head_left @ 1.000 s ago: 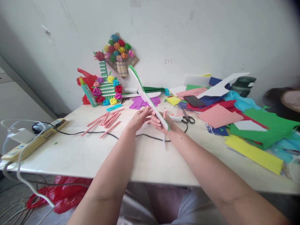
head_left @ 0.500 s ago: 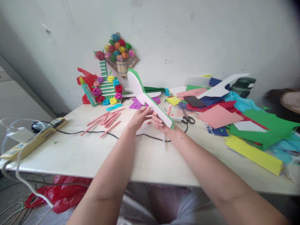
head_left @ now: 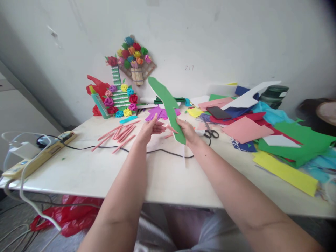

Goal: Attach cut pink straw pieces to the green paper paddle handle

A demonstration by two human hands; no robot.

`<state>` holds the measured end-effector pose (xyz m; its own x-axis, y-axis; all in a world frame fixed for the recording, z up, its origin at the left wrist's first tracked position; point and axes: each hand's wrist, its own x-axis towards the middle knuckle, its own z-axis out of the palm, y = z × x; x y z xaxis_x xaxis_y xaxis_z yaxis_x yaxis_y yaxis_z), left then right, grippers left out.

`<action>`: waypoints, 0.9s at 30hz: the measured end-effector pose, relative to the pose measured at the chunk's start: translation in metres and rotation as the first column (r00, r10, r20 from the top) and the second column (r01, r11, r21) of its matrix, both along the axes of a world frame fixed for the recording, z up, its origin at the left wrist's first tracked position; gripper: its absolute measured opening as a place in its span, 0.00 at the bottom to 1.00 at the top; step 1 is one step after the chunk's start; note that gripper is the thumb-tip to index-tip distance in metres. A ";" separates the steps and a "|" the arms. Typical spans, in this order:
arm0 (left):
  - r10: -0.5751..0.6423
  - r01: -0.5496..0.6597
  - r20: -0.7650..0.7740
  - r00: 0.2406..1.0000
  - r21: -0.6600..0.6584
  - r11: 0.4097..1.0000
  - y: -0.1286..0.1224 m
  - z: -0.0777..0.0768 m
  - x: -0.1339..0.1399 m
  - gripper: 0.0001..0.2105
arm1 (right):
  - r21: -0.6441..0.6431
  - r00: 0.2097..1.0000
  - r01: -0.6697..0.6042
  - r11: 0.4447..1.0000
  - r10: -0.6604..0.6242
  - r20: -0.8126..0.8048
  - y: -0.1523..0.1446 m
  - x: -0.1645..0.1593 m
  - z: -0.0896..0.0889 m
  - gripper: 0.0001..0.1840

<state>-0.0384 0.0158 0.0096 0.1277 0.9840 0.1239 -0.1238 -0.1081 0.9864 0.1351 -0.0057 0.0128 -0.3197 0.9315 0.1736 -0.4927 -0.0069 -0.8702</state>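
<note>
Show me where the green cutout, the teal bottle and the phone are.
Green cutout [head_left: 169,106]: head view, on the middle of its green face.
Teal bottle [head_left: 100,104]: head view, on the middle of its body.
Phone [head_left: 218,113]: head view, on the middle of its dark face.

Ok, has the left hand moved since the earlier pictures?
Yes. The left hand has moved left, closer to the pile of thin pink sticks, which lies where it was on the table.

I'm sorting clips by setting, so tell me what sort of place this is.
Likely a craft workspace: coloured sheets are heaped on the right of the table, scissors lie beside them, and the right hand holds a green cutout.
</note>
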 end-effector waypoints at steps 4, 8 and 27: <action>0.012 -0.012 -0.067 0.998 0.001 1.000 -0.002 0.006 -0.019 0.28 | 0.127 0.942 0.312 0.942 -0.324 0.091 0.014 0.007 -0.008 0.14; -0.100 0.118 -0.247 0.964 0.063 0.991 -0.010 0.011 -0.022 0.25 | 0.313 0.790 0.462 0.830 -0.546 0.280 0.022 0.013 -0.013 0.15; -0.370 0.415 -0.408 0.835 0.024 0.909 -0.014 0.008 -0.008 0.11 | 0.485 0.495 0.526 0.699 -0.715 0.494 0.025 0.013 -0.014 0.16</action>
<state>-0.0459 0.0018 0.0171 0.5599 0.8243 0.0842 0.2090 -0.2389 0.9483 0.1478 0.0195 -0.0013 0.2119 0.8829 0.4191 0.3544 0.3302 -0.8748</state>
